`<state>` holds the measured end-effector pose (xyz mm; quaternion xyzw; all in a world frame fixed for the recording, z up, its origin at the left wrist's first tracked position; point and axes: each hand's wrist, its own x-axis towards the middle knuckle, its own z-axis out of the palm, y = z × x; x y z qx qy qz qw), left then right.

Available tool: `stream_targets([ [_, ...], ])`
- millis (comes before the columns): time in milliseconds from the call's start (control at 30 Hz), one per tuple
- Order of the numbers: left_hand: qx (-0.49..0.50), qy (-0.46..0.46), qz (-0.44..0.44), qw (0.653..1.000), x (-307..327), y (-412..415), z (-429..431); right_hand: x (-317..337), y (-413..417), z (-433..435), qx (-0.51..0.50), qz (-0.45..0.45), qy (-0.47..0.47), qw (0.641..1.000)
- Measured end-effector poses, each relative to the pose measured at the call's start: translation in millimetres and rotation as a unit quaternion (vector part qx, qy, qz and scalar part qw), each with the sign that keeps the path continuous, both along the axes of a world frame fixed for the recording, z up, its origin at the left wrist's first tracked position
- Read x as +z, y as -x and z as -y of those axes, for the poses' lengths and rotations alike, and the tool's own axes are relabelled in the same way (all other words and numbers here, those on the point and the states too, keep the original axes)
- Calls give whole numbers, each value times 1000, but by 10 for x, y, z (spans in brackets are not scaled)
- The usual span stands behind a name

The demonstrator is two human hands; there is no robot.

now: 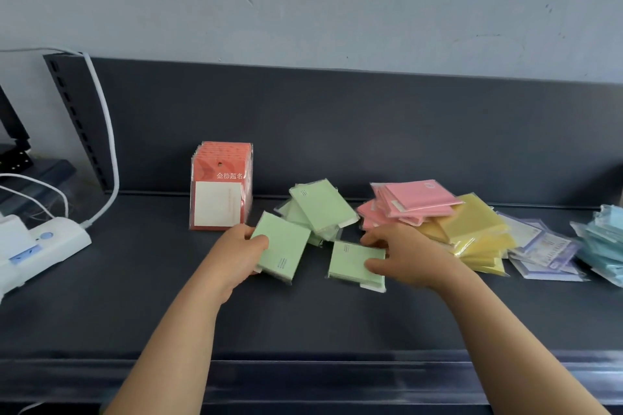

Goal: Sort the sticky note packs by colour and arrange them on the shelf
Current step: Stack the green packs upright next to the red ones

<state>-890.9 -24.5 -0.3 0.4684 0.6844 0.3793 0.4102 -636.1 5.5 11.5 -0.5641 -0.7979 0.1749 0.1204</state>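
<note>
Neighbouring green packs [322, 209]: pink pile [418, 202]

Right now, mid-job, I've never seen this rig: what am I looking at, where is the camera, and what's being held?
No machine here: the two grips are a person's bare hands, filmed by one head-worn camera looking forward and down. On the dark shelf a row of red packs stands upright. To its right lie a green pile, pink pile, yellow pile, purple pile and blue pile. The left grip holds a green pack; the right grip holds a second green pack.
</note>
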Motion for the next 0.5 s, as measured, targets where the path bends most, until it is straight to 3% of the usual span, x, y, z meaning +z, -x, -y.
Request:
stream_targets([
  [133, -40, 19, -135, 990, 15, 12, 53, 91, 270, -92, -58, -85, -145, 984],
  [267, -73, 73, -263, 959, 14, 14, 48, 97, 545, -307, -117, 34, -99, 988],
  [333, -81, 85, -322, 939, -13, 26, 15, 116, 593, -371, -136, 25, -73, 988],
  [400, -67, 51, -339, 937, -14, 13, -37, 160, 590, -399, -140, -40, -39, 989],
  [500, -11, -72, -272, 960, 52, -76, -162, 236, 501, -387, -165, -245, 35, 955],
])
